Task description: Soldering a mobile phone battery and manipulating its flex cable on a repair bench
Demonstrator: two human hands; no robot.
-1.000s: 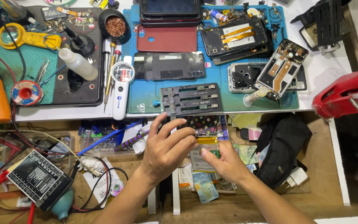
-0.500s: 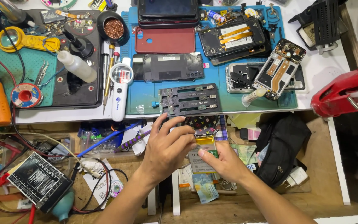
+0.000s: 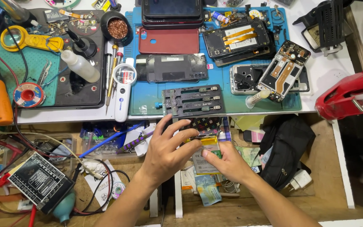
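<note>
Dark phone screen point(image 3: 172, 7) sits at the blue mat's top edge; white-labelled battery point(image 3: 206, 156) down in the drawer, black labelled box point(image 3: 40, 181) at the drawer's left corner.

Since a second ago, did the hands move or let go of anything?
Hardly. Both hands stay together over the open drawer: the left hand and right hand keep their grip on the flat phone battery. The bench things above stayed put.

two bare forearms, no sleeves, left hand point(image 3: 164, 153) & right hand point(image 3: 227, 163) w/o gloves, rings or watch
</note>
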